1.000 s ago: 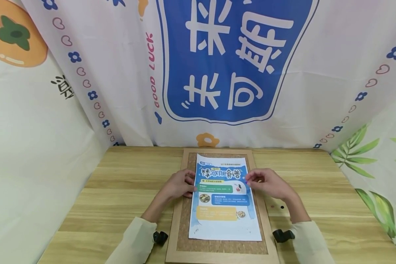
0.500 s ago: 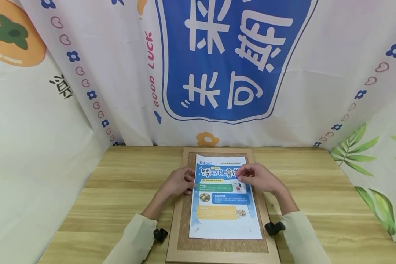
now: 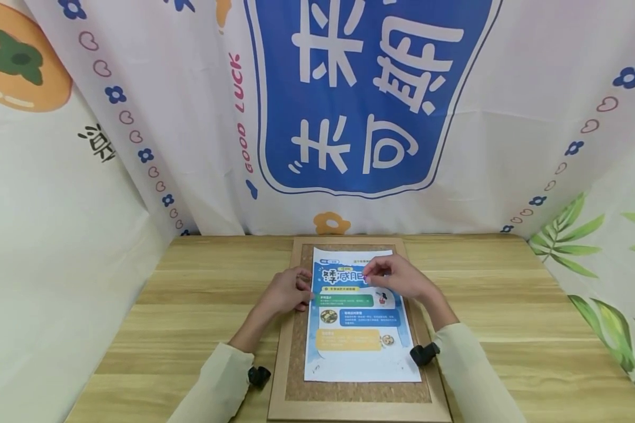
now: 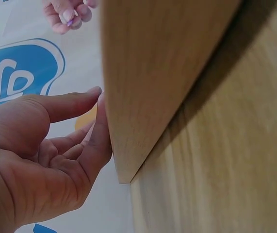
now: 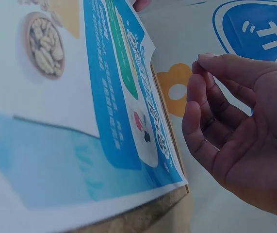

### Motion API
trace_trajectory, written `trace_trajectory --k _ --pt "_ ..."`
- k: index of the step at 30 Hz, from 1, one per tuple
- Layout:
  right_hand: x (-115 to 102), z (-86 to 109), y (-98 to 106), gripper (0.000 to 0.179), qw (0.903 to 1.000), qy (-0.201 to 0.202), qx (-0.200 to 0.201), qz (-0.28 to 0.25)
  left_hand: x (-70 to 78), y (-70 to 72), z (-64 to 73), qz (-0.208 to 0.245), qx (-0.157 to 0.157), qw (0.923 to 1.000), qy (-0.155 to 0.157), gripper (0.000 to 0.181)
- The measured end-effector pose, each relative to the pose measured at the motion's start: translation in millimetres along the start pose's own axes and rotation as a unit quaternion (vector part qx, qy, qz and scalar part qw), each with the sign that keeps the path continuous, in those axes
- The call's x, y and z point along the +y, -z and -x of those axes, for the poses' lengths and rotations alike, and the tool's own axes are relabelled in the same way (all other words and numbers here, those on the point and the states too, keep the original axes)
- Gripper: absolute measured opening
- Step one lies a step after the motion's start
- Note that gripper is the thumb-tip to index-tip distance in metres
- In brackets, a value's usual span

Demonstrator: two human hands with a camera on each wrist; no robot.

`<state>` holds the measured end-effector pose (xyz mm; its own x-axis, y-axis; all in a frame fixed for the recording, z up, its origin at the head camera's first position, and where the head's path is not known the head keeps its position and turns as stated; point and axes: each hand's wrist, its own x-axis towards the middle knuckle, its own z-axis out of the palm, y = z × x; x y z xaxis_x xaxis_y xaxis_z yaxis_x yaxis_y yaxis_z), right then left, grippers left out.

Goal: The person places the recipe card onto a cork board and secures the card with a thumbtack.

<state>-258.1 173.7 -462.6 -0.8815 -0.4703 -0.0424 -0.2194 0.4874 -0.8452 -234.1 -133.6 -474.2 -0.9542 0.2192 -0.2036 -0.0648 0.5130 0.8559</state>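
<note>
A printed poster sheet (image 3: pixel 362 367), blue with green and yellow blocks, lies on a wood-framed cork board (image 3: pixel 360 393). At the sheet's left edge my left hand (image 3: pixel 291 291) pinches the paper between thumb and index finger, the other fingers bent over the board frame. Over the poster's title, my right hand (image 3: pixel 399 276) holds a small purple push pin (image 4: pixel 70 23) between thumb and fingertips, apart from the sheet as seen in the right wrist view. The hand covers the right part of the title, and the pin is mostly hidden by the fingers.
The board lies on a wooden table (image 3: pixel 206 305) and reaches close to its back edge. A printed curtain (image 3: pixel 444 214) hangs right behind, with more cloth at both sides. Each wrist wears a black camera.
My right hand has moved left and a little away from me, from the sheet's right edge to above the title, carrying the push pin. The left hand has stayed at the left edge.
</note>
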Motion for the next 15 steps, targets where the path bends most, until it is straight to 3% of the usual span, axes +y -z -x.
trace_trajectory --k 15 --pt "10 -22.3 -7 0.020 0.9982 -0.023 0.016 -0.053 -1.2 -2.5 -2.5 -0.006 0.003 1.0000 0.001 0.040"
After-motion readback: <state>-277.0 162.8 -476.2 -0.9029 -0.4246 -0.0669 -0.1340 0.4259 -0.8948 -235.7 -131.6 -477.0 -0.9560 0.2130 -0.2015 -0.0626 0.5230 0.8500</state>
